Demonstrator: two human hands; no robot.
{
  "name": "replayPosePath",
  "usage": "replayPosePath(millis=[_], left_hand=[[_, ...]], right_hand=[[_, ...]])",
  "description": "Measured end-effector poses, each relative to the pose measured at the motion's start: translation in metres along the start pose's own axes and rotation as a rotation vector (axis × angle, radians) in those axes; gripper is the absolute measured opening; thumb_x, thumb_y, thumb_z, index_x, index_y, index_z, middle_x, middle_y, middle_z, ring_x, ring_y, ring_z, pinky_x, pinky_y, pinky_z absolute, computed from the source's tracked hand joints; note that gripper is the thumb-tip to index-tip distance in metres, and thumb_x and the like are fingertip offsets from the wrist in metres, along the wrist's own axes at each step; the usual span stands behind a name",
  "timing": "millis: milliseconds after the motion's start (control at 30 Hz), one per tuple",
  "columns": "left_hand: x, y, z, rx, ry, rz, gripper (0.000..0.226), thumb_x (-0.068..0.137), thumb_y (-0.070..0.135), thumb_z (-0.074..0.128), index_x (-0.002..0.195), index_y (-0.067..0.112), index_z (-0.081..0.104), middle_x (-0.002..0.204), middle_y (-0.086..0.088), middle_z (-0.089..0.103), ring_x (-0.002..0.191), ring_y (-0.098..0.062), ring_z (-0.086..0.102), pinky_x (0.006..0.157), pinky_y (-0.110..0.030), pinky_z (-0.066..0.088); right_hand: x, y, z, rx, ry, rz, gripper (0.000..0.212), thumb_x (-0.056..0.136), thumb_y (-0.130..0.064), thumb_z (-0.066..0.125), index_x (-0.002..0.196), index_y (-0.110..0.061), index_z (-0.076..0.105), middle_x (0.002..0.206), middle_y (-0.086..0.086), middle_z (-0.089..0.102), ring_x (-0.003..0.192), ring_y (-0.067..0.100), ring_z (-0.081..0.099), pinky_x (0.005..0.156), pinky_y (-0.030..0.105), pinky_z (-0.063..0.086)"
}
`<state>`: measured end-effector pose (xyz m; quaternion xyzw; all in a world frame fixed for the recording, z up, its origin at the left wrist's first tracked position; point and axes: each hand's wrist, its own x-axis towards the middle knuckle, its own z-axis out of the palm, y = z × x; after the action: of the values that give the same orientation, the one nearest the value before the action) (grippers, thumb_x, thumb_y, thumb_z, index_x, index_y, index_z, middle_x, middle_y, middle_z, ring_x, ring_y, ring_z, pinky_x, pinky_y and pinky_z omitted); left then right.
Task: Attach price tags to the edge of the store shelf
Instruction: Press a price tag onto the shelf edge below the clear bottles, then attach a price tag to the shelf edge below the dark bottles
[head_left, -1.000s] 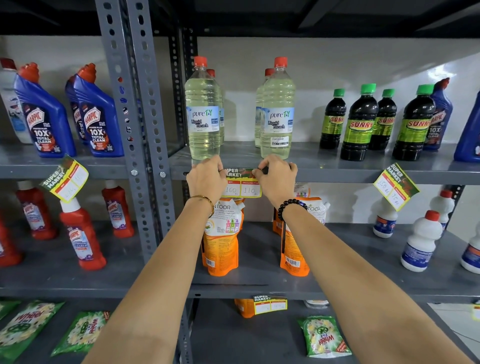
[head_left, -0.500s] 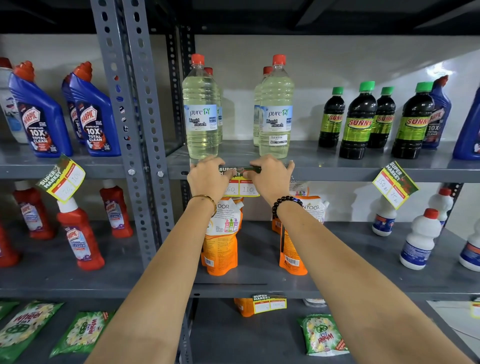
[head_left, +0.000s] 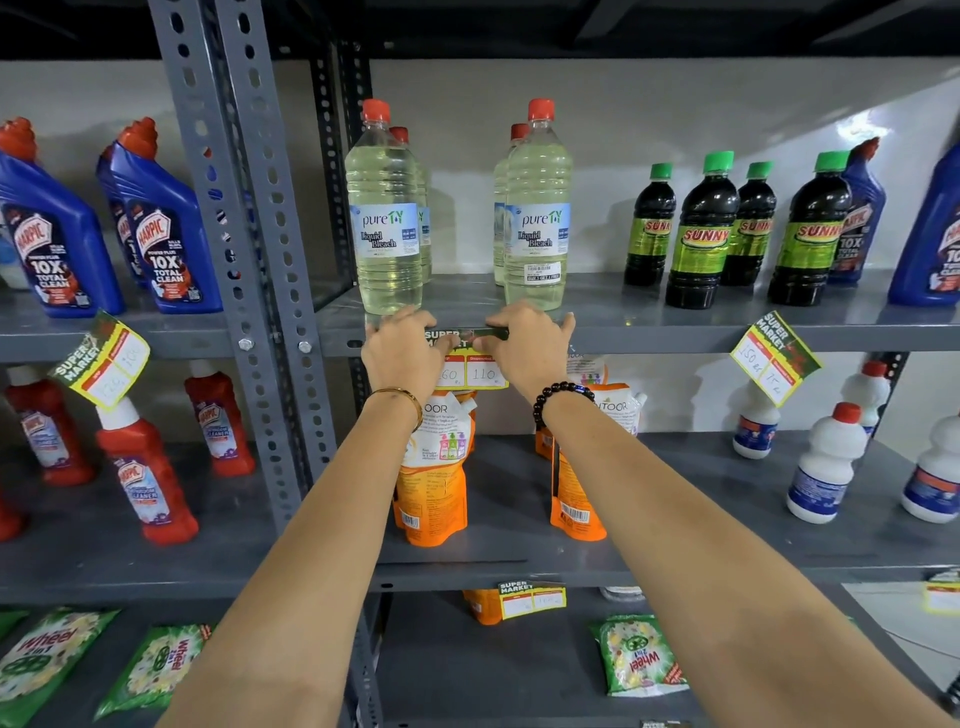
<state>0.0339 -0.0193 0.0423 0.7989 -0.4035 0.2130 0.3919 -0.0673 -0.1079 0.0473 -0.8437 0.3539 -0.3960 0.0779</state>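
A yellow and green "super market" price tag (head_left: 475, 364) with handwritten prices hangs flat against the front edge of the grey shelf (head_left: 649, 338), just below two clear bleach bottles (head_left: 384, 218). My left hand (head_left: 402, 353) presses the tag's left top corner, thumb on the green strip. My right hand (head_left: 530, 351) presses its right top corner, fingers hooked over the shelf lip. The tag's left price box is partly hidden by my left hand.
Other tags hang tilted on the left shelf edge (head_left: 101, 361) and right shelf edge (head_left: 774, 358), and one on the lower shelf (head_left: 530, 600). Blue cleaner bottles (head_left: 161, 228), dark green-capped bottles (head_left: 701, 234), orange pouches (head_left: 431, 478) and a perforated grey upright (head_left: 260, 270) surround my hands.
Both hands have slid up the tag from its sides to its top strip, and now press it onto the shelf edge. The view has dipped slightly.
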Motion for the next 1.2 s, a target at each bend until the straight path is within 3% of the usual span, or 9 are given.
replayPosePath(millis=[100, 200, 267, 400, 567, 767, 900, 1033, 1200], left_hand=[[-0.002, 0.002, 0.001, 0.034, -0.018, 0.004, 0.035, 0.087, 0.036, 0.064, 0.113, 0.012, 0.066, 0.128, -0.008, 0.062, 0.12, -0.031, 0.051, 0.107, -0.045, 0.036], [-0.01, 0.01, 0.012, 0.078, -0.018, 0.046, 0.041, 0.091, 0.033, 0.059, 0.124, 0.01, 0.058, 0.143, -0.014, 0.048, 0.136, -0.032, 0.037, 0.118, -0.048, 0.024], [-0.018, 0.027, 0.023, 0.068, -0.032, 0.121, 0.044, 0.092, 0.031, 0.058, 0.131, 0.011, 0.052, 0.151, -0.014, 0.038, 0.143, -0.031, 0.026, 0.121, -0.046, 0.016], [-0.037, 0.093, 0.049, -0.009, -0.091, 0.3, 0.046, 0.092, 0.031, 0.059, 0.133, 0.012, 0.05, 0.152, -0.012, 0.036, 0.144, -0.031, 0.024, 0.122, -0.046, 0.016], [-0.054, 0.187, 0.085, -0.05, -0.163, 0.469, 0.045, 0.094, 0.029, 0.056, 0.136, 0.013, 0.048, 0.155, -0.01, 0.031, 0.145, -0.029, 0.02, 0.122, -0.043, 0.011], [-0.065, 0.269, 0.12, 0.018, -0.164, 0.544, 0.039, 0.095, 0.02, 0.053, 0.132, 0.01, 0.052, 0.153, -0.013, 0.033, 0.144, -0.033, 0.023, 0.122, -0.044, 0.011], [-0.062, 0.294, 0.134, 0.125, -0.145, 0.51, 0.038, 0.094, 0.016, 0.053, 0.132, 0.01, 0.052, 0.152, -0.015, 0.034, 0.143, -0.035, 0.023, 0.121, -0.046, 0.011], [-0.062, 0.305, 0.14, 0.159, -0.145, 0.457, 0.033, 0.095, 0.016, 0.052, 0.128, 0.01, 0.057, 0.151, -0.016, 0.035, 0.143, -0.036, 0.022, 0.122, -0.046, 0.01], [-0.062, 0.31, 0.142, 0.136, -0.111, 0.416, 0.026, 0.094, 0.016, 0.055, 0.118, 0.009, 0.064, 0.147, -0.013, 0.043, 0.142, -0.032, 0.027, 0.12, -0.044, 0.014]], right_hand=[[-0.007, 0.012, -0.006, -0.028, -0.063, -0.103, 0.038, 0.087, -0.027, 0.059, 0.123, -0.017, 0.055, 0.138, 0.009, 0.051, 0.131, 0.03, 0.04, 0.115, 0.057, 0.005], [-0.015, 0.039, -0.018, -0.017, -0.01, -0.156, 0.048, 0.09, -0.026, 0.057, 0.134, -0.014, 0.043, 0.148, 0.011, 0.038, 0.141, 0.029, 0.025, 0.117, 0.05, 0.012], [-0.021, 0.063, -0.031, -0.013, 0.065, -0.118, 0.047, 0.091, -0.024, 0.056, 0.134, -0.011, 0.043, 0.15, 0.012, 0.036, 0.142, 0.03, 0.021, 0.117, 0.05, 0.014], [-0.033, 0.121, -0.069, -0.058, 0.227, 0.038, 0.045, 0.094, -0.023, 0.051, 0.135, -0.008, 0.042, 0.153, 0.013, 0.029, 0.144, 0.03, 0.016, 0.117, 0.049, 0.014], [-0.053, 0.207, -0.118, -0.126, 0.361, 0.219, 0.038, 0.094, -0.02, 0.049, 0.128, -0.003, 0.05, 0.155, 0.016, 0.021, 0.145, 0.031, 0.014, 0.118, 0.048, 0.016], [-0.064, 0.284, -0.149, -0.168, 0.263, 0.307, 0.039, 0.094, -0.019, 0.048, 0.129, -0.003, 0.047, 0.157, 0.015, 0.011, 0.146, 0.031, 0.007, 0.118, 0.047, 0.015], [-0.059, 0.303, -0.157, -0.11, 0.187, 0.251, 0.027, 0.093, -0.02, 0.05, 0.11, -0.004, 0.061, 0.157, 0.014, 0.011, 0.146, 0.03, 0.007, 0.118, 0.047, 0.015], [-0.052, 0.309, -0.15, -0.033, 0.143, 0.189, 0.023, 0.09, -0.017, 0.054, 0.107, -0.006, 0.065, 0.157, 0.014, 0.012, 0.146, 0.03, 0.006, 0.119, 0.05, 0.012], [-0.047, 0.314, -0.143, 0.063, 0.204, 0.183, 0.02, 0.087, -0.016, 0.058, 0.097, -0.004, 0.07, 0.156, 0.015, 0.018, 0.146, 0.029, 0.01, 0.12, 0.046, 0.01]])
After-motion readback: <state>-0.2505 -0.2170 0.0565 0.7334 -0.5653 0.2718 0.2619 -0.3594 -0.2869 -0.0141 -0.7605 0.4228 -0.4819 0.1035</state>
